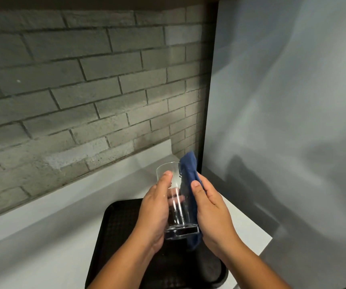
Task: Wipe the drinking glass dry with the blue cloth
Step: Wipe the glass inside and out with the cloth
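Glass (175,197): held in left hand (154,211) above tray (113,230). Right hand (211,213) presses cloth (188,170) to outer wall (mid-wipe); inside prob. undone.

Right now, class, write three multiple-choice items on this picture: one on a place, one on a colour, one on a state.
1. Where is the cloth?
A. Flat on the tray
B. Against the glass's right side
C. Stuffed inside the glass

2. What colour is the tray?
A. Black
B. White
C. Red

3. How is the glass?
A. Standing on the counter
B. Lying on its side
C. Held up, mouth pointing away

Key: B, the right hand presses the blue cloth there; A, the tray is black; C, the left hand grips the glass above the tray.
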Demonstrator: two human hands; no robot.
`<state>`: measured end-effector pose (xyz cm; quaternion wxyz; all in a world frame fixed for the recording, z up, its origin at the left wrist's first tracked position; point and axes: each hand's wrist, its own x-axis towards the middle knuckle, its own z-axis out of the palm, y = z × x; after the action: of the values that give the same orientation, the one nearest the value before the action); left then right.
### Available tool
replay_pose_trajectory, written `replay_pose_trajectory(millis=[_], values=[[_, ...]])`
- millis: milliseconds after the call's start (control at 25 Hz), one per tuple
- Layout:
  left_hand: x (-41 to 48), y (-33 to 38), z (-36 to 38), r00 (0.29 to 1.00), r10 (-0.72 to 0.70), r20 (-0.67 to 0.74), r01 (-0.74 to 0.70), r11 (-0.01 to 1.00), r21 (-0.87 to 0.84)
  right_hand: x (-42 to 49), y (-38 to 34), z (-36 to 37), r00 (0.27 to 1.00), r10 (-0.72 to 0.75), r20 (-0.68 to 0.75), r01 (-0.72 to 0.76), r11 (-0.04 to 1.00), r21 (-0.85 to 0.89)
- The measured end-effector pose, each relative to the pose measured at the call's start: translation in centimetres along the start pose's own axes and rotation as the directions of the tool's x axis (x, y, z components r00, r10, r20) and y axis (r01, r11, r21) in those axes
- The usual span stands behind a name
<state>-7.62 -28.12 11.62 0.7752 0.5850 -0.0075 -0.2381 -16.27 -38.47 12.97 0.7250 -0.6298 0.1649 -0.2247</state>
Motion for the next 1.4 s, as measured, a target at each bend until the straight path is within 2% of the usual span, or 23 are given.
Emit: replay_pose_trajectory(millis=[120, 200, 320, 560, 680, 800, 920, 1000, 1120, 1280, 1400], values=[[0.1, 0.1, 0.1, 1.000, -0.022, 0.003, 0.022, 0.999, -0.028, -0.4, -0.2, 0.4, 1.000, -0.008, -0.002, 0.008, 0.999, -0.040], [0.2, 0.2, 0.1, 0.999, -0.017, 0.031, 0.017, 1.000, 0.013, -0.2, 0.0, 0.5, 0.999, -0.030, -0.010, 0.029, 0.997, -0.068], [0.0, 0.2, 0.3, 0.999, 0.017, 0.040, -0.020, 0.996, 0.086, 0.6, 0.2, 0.7, 0.999, 0.013, -0.041, -0.013, 1.000, -0.009], [0.2, -0.7, -0.2, 0.993, 0.037, 0.108, -0.043, 0.998, 0.051, 1.2, 0.7, 0.1, 0.996, 0.080, -0.026, -0.080, 0.996, 0.034], [0.2, -0.1, -0.4, 0.989, 0.060, 0.133, -0.069, 0.996, 0.061, 1.3, 0.7, -0.2, 1.000, 0.019, -0.015, -0.019, 1.000, 0.017], [0.2, 0.2, -0.1, 0.988, 0.106, 0.109, -0.107, 0.994, 0.001, 1.2, 0.8, -0.5, 0.998, 0.065, 0.005, -0.065, 0.997, 0.050], [0.1, 0.5, 0.5, 0.998, 0.058, 0.034, -0.058, 0.998, 0.013, 1.2, 1.0, -0.4, 0.995, 0.100, -0.007, -0.100, 0.992, 0.072], [0.2, 0.6, 0.6, 0.999, 0.039, 0.037, -0.040, 0.999, 0.014, 1.2, 0.9, -0.2, 0.996, 0.090, -0.012, -0.089, 0.993, 0.078], [0.3, 0.6, 0.8, 0.993, 0.097, 0.074, -0.103, 0.991, 0.086, 0.9, 1.2, -0.1, 0.991, 0.132, -0.019, -0.129, 0.983, 0.129], [0.9, 0.9, 0.6, 0.993, 0.098, 0.065, -0.102, 0.992, 0.074, 0.6, 2.3, -0.4, 0.994, 0.108, -0.032, -0.106, 0.992, 0.065], [1.1, 1.6, 0.8, 0.997, 0.065, 0.034, -0.067, 0.997, 0.047, 1.0, 1.7, -0.6, 0.984, 0.180, 0.006, -0.180, 0.979, 0.098]])
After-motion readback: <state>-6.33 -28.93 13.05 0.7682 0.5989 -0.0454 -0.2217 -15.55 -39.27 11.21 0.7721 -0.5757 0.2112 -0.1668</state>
